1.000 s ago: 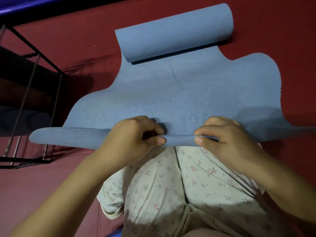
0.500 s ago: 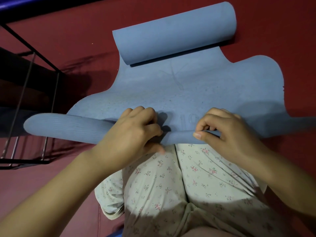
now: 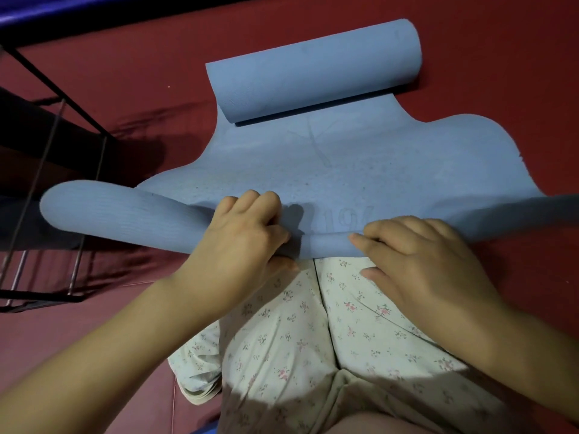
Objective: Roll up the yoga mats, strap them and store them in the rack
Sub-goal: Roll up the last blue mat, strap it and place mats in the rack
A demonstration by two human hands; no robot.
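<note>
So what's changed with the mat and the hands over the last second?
The near edge of the blue yoga mat has been turned further over into a thicker roll, most on the left. The left hand has gone from pinching the edge to curling over the roll; the right hand keeps hold of it, fingers now lying flatter. The curled far end and the black rack stayed as they were.

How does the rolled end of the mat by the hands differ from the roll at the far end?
The near roll is thin, just started, and both hands, left and right, grip it. The far roll is thick, sits untouched, and looks shorter from here. Both are parts of one blue mat on the red floor.
</note>
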